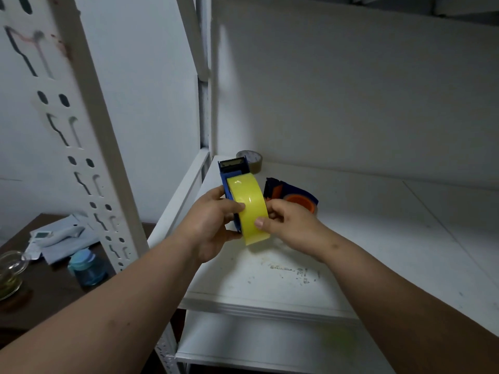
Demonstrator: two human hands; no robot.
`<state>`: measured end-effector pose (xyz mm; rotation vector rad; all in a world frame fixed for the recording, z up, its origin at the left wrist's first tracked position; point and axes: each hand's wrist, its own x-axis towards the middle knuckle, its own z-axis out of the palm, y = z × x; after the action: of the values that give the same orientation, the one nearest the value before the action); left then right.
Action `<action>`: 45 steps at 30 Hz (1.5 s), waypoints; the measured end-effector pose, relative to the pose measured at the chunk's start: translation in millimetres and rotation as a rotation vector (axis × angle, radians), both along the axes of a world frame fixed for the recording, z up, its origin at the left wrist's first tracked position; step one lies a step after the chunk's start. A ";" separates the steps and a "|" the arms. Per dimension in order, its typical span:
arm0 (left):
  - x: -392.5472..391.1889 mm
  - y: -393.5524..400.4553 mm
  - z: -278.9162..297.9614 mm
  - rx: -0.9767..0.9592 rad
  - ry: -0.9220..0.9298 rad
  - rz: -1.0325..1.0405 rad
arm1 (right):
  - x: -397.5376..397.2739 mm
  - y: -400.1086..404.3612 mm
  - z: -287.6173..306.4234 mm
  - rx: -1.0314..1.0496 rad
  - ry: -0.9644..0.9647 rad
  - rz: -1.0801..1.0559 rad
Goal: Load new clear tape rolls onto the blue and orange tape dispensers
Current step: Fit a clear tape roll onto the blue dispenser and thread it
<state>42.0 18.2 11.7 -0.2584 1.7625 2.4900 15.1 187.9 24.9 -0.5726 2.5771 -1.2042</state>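
Observation:
I hold a blue tape dispenser (229, 182) above the white shelf (351, 238), its toothed blade end pointing away from me. A yellowish clear tape roll (249, 209) sits against its right side. My left hand (213, 222) grips the dispenser from the left, thumb across the roll's face. My right hand (286, 222) pinches the roll's right edge. An orange and dark blue dispenser (291, 197) lies on the shelf just behind my right hand, partly hidden by it.
A brownish tape roll (252, 159) stands at the shelf's back corner behind the blue dispenser. A perforated white upright (89, 147) rises at left. On the dark table beyond it are a blue jar (86, 267), a glass vessel (10, 271) and papers with a white device (64, 233).

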 end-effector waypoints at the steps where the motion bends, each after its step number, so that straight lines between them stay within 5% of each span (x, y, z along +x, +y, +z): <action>1: -0.3 -2.5 -0.3 -0.012 0.006 -0.008 | -0.8 -0.3 -1.1 0.000 -0.032 0.003; 5: -1.7 -9.1 -3.4 -0.074 0.032 -0.052 | -5.3 -3.4 -1.4 -0.093 -0.092 -0.041; 8: -1.6 -10.3 -7.9 -0.125 0.064 -0.081 | -12.7 -11.2 4.8 -0.162 0.052 -0.175; 12: 1.9 -10.8 -16.0 -0.181 0.076 -0.098 | -15.7 -22.9 7.7 0.012 0.253 -0.133; 28: 12.9 -4.5 -24.1 -0.457 0.023 0.154 | -24.6 -34.9 -6.0 0.200 0.459 -0.197; 37: 10.9 -17.9 -13.2 -0.330 -0.178 -0.223 | -28.4 -39.9 -16.7 0.247 0.556 -0.258; 45: 7.8 -13.3 -16.5 -0.389 -0.138 -0.052 | -28.5 -34.1 -22.0 0.237 0.515 -0.351</action>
<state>49.9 4.8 -4.8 -0.3910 2.1472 2.0214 -13.4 153.8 2.9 -0.4326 3.3110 -0.9028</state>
